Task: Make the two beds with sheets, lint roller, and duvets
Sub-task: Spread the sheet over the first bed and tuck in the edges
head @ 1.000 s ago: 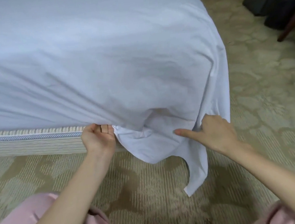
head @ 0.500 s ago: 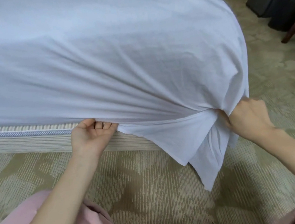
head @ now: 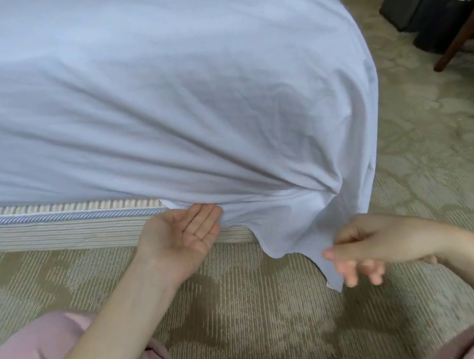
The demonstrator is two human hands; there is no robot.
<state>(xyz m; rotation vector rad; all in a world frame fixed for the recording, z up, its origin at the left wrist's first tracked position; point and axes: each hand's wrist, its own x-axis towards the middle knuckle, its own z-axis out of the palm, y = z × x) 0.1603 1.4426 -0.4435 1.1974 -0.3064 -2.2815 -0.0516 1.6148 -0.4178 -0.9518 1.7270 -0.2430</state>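
Sheet over mattress, left grip spread flat under hem, right grip blurred, cannot tell.

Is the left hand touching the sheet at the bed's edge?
Touching. The head view shows the left hand palm up, its straight fingertips meeting the hanging fold of the sheet with no gap, above the striped bed base.
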